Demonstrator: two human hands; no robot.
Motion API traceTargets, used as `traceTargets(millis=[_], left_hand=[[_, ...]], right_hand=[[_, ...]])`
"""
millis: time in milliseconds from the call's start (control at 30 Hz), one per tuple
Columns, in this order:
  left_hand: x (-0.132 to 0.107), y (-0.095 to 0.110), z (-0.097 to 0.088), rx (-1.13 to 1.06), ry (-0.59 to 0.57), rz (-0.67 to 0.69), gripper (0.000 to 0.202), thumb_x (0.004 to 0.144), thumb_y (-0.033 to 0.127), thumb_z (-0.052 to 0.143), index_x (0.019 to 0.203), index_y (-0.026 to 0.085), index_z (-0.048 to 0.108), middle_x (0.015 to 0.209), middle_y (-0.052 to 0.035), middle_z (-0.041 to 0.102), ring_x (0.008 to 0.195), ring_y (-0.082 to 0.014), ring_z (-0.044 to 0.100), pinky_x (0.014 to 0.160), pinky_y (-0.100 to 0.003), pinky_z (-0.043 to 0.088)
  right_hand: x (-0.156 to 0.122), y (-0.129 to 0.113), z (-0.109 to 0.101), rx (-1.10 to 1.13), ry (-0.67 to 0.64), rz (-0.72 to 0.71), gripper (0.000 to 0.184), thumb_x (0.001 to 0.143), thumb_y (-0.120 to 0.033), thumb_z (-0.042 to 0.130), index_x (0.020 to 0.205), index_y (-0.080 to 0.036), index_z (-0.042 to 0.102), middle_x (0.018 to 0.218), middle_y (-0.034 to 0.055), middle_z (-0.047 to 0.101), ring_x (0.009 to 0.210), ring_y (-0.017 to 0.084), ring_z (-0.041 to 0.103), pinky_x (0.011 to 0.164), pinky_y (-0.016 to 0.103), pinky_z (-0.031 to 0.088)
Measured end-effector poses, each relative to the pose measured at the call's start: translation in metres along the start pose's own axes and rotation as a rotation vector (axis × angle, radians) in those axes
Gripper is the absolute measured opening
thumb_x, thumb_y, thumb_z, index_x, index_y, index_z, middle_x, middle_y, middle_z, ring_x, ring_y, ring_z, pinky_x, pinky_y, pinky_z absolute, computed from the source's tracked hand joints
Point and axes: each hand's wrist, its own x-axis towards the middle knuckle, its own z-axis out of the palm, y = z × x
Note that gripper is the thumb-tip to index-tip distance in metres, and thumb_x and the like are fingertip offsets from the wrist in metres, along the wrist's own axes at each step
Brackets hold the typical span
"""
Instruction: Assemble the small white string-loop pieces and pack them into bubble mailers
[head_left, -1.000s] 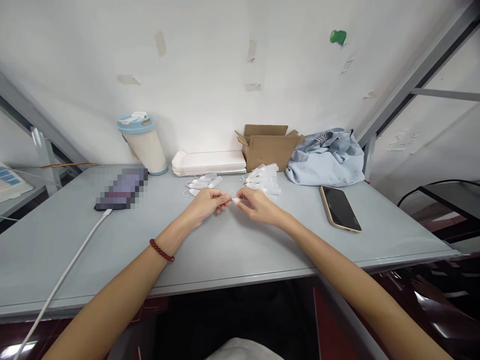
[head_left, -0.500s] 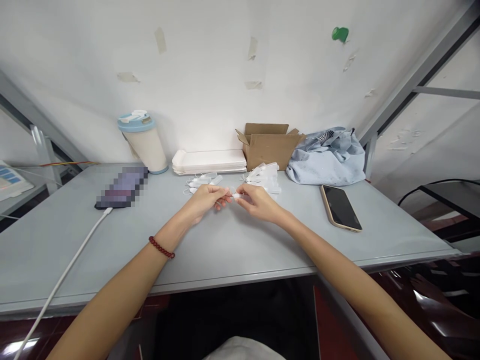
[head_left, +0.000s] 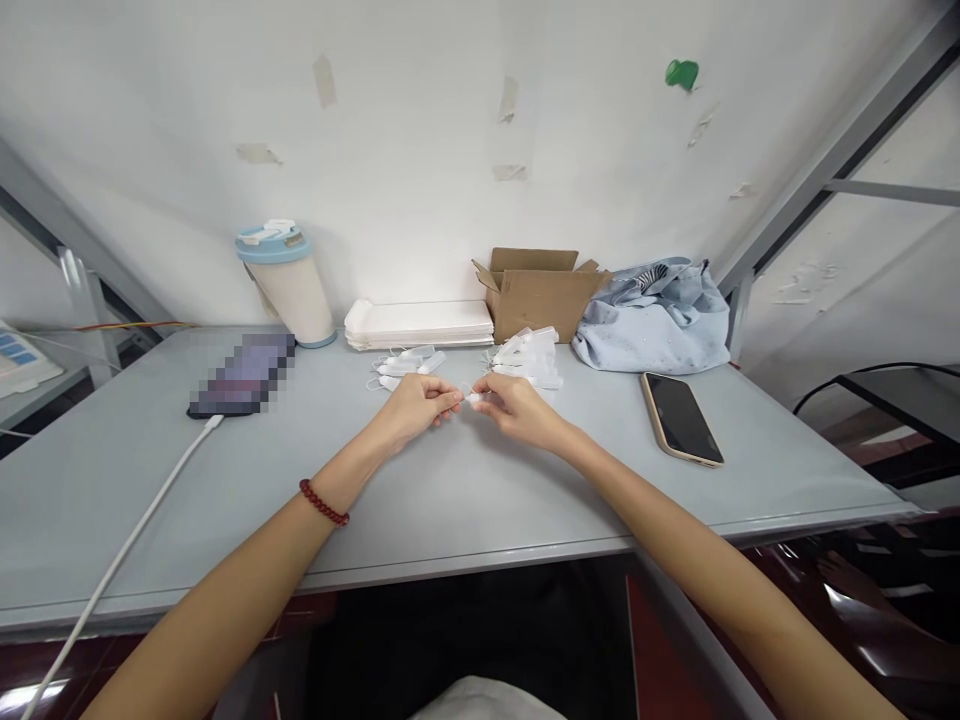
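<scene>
Carefully, the right hand [head_left: 519,410] pinches a small white piece [head_left: 473,398], likely for steadiness, the left hand [head_left: 412,410] pressing fingertips [head_left: 455,397] together alongside.

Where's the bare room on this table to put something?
Free: front middle, between left forearm and right forearm; left, between left forearm and white cable; right, between right forearm and phone. Crowded: back edge, with cup, white stack, box and cloth, plus pale tubes just beyond left hand and right hand.

White tubes [head_left: 527,352]; brown box [head_left: 541,305]; pale-blue cloth [head_left: 654,328], partly striped; grey table [head_left: 480,500]
</scene>
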Motion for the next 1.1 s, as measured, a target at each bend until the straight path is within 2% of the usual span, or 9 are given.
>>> traceTargets(millis=[367,467,600,700,767,867,933,1100], left_hand=[[-0.001,0.0,0.003,0.01,-0.005,-0.034,0.026,0.063,0.039,0.071,0.068,0.014,0.066,0.064,-0.0039,0.063,0.054,-0.0107,0.049,0.052,-0.026,0.039],[-0.003,0.005,-0.001,0.035,-0.074,-0.037,0.024,0.066,0.038,0.069,0.068,0.014,0.067,0.067,-0.0045,0.064,0.055,-0.0109,0.05,0.053,-0.026,0.04],[-0.005,0.008,-0.007,0.124,-0.247,0.004,0.025,0.069,0.039,0.067,0.064,0.015,0.068,0.066,-0.005,0.064,0.057,-0.0123,0.051,0.054,-0.026,0.04],[-0.003,0.006,-0.013,0.179,-0.308,0.015,0.024,0.069,0.04,0.067,0.066,0.016,0.069,0.064,-0.0048,0.063,0.058,-0.0136,0.052,0.055,-0.026,0.041],[0.0,0.004,-0.018,0.217,-0.237,0.026,0.024,0.069,0.04,0.066,0.065,0.017,0.068,0.06,-0.0029,0.06,0.055,-0.0131,0.05,0.054,-0.026,0.039],[0.007,-0.002,-0.024,0.325,-0.017,0.063,0.023,0.068,0.038,0.063,0.06,0.017,0.066,0.055,-0.0011,0.058,0.052,-0.0134,0.049,0.052,-0.026,0.035],[0.012,-0.005,-0.026,0.416,0.094,0.1,0.021,0.068,0.035,0.06,0.057,0.017,0.064,0.056,-0.0013,0.059,0.054,-0.0153,0.051,0.054,-0.027,0.035],[0.016,-0.011,-0.024,0.683,0.231,0.136,0.022,0.073,0.03,0.053,0.057,0.017,0.061,0.06,-0.0035,0.062,0.061,-0.0189,0.056,0.058,-0.028,0.035]], right_hand=[[0.0,0.0,-0.002,0.035,-0.016,0.026,0.007,0.081,-0.019,0.056,0.086,-0.015,0.059,0.083,0.0059,0.065,0.072,0.014,0.055,0.067,0.027,0.04],[0.001,0.0,-0.01,0.109,-0.075,0.051,0.012,0.083,-0.025,0.056,0.086,-0.015,0.062,0.081,0.0047,0.065,0.071,0.014,0.055,0.066,0.027,0.04],[0.001,-0.001,-0.023,0.268,-0.188,0.079,0.017,0.081,-0.031,0.06,0.085,-0.015,0.065,0.085,0.0042,0.067,0.079,0.015,0.059,0.071,0.027,0.043],[0.001,0.001,-0.03,0.192,-0.169,0.066,0.019,0.082,-0.034,0.059,0.084,-0.016,0.066,0.084,0.0033,0.067,0.076,0.014,0.058,0.068,0.026,0.041],[0.002,0.005,-0.032,0.052,-0.097,0.068,0.02,0.084,-0.034,0.057,0.083,-0.016,0.065,0.081,0.0036,0.066,0.071,0.014,0.056,0.065,0.026,0.039],[0.004,0.013,-0.036,-0.167,-0.001,0.139,0.016,0.083,-0.031,0.059,0.084,-0.015,0.063,0.082,0.0055,0.066,0.066,0.014,0.053,0.061,0.026,0.035],[0.004,0.017,-0.039,-0.245,0.007,0.195,0.013,0.081,-0.028,0.061,0.082,-0.015,0.061,0.084,0.0062,0.066,0.066,0.014,0.053,0.058,0.026,0.033],[0.003,0.015,-0.043,-0.31,-0.06,0.277,0.011,0.079,-0.025,0.063,0.074,-0.016,0.058,0.08,0.0049,0.065,0.069,0.014,0.054,0.057,0.024,0.031]])
